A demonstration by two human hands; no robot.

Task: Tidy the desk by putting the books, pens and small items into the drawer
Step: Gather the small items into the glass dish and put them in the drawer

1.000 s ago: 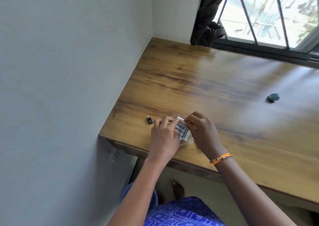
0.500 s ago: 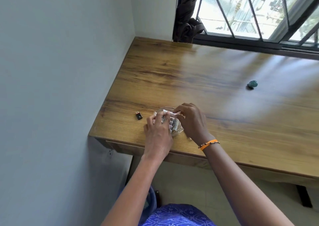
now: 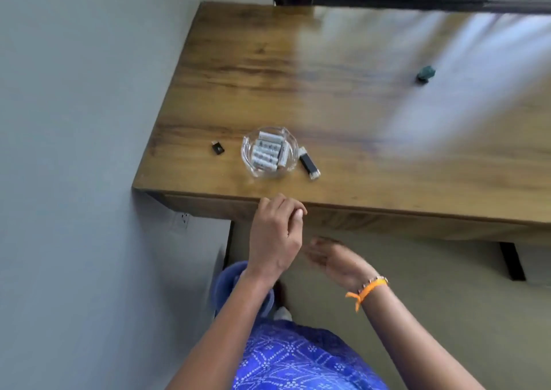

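Sat near the left front corner of the desk (image 3: 343,70): a clear glass dish (image 3: 269,152) filled with white batteries (image 3: 268,151), a tiny black adapter (image 3: 218,147) just left of it, a black and white USB stick (image 3: 309,163) just right of it. Lay well apart, far right, a small teal lump (image 3: 425,73). No drawer seen pulled out; only the desk's front panel showed under the edge.

Hovered at that front edge: left hand (image 3: 275,234), fingers curled loosely, nothing visibly in its grip. Hung lower and nearer, below the desk edge: right hand (image 3: 331,260), blurred, fingers seemingly spread and empty, though hard to be sure.

Judged to be the step in hand: opening the drawer. Best done by hooking fingers under the front panel and pulling straight and gently, since a jerk could shake the dish near the edge. Then better lifted whole, level, with both hands, than emptied battery by battery.
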